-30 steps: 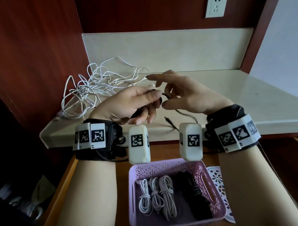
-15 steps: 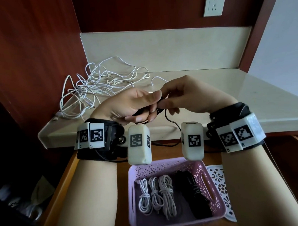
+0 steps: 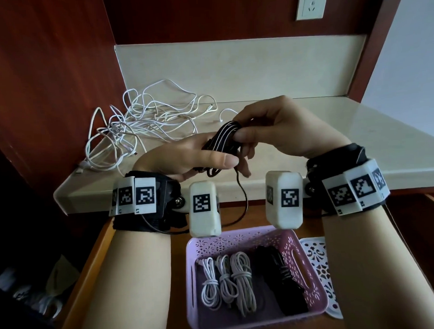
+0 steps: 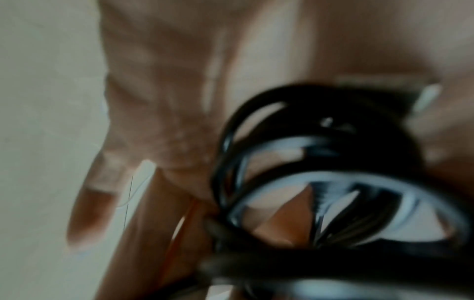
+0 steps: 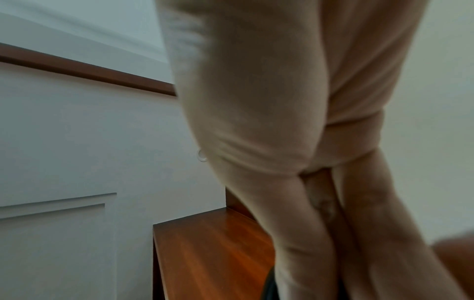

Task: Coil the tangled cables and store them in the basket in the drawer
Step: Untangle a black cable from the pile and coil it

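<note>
A black cable [image 3: 221, 139] is looped into a small coil between my two hands above the counter edge. My left hand [image 3: 198, 160] holds the coil's lower part, thumb stretched along it. My right hand [image 3: 266, 135] pinches the upper loops from above. A loose black tail [image 3: 244, 198] hangs down toward the drawer. The left wrist view shows the black loops [image 4: 320, 172] blurred against my palm. A tangle of white cables [image 3: 145, 127] lies on the counter's back left. The pink basket [image 3: 313, 284] in the open drawer holds three coiled white cables [image 3: 227, 282] and a black bundle [image 3: 279, 280].
The cream counter [image 3: 333, 148] sits in a wooden alcove with a wall socket [image 3: 311, 3] above. A white perforated lid [image 3: 320, 271] lies right of the basket. The drawer's wooden left rim [image 3: 91, 267] runs beside my left forearm.
My right hand came back from an outstretched reach and closed on the coil, lifting its upper loops. The black coil now stands more upright, with more turns showing.
</note>
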